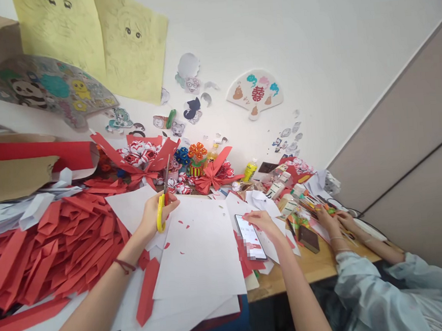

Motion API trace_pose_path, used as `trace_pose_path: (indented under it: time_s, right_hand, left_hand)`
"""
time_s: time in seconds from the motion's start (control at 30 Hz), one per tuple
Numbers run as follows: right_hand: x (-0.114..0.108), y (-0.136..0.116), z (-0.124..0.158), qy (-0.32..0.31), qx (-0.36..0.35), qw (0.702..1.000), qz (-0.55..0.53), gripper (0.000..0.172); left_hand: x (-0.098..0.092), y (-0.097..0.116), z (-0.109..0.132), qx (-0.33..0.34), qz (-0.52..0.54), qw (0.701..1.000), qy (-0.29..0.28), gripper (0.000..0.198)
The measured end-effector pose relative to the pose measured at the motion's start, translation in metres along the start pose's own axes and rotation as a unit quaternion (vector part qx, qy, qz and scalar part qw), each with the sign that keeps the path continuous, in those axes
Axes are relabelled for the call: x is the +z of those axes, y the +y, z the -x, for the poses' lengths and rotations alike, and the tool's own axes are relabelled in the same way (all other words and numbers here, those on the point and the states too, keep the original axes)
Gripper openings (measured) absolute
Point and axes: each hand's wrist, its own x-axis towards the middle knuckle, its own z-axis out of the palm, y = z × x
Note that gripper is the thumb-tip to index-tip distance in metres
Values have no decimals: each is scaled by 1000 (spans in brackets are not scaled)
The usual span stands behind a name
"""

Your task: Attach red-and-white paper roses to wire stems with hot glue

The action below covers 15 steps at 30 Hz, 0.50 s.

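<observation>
My left hand [151, 215] is closed around a pair of scissors [160, 213] with yellow handles, the blades pointing up. Below it lie white sheets of paper [201, 254] with small red paper scraps [167, 245] scattered on top. My right hand [263, 223] is over the upper end of a phone [253, 242] with a lit screen. Its fingers are drawn together, with red specks at the tips; what they hold, if anything, is too small to make out. A folded red paper strip [148, 291] rests beside the sheets, near my left forearm.
A large heap of folded red paper strips [70, 243] fills the left side. Paper flowers [141, 154], a yellow bottle [249, 171] and small boxes line the wall. At right, another person's hands [328, 222] work over the cluttered wooden table [320, 264].
</observation>
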Motion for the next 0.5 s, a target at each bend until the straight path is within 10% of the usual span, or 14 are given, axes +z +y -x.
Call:
trace_pose_path:
  time_s: [0.23, 0.5]
  right_hand:
    - [30, -22, 12, -73, -45, 995, -54, 38]
    - [70, -47, 35, -32, -99, 988, -113, 39]
  left_hand:
    - [-2, 7, 4, 32, -150, 988, 1, 25]
    - [4, 23, 19, 59, -405, 910, -67, 15]
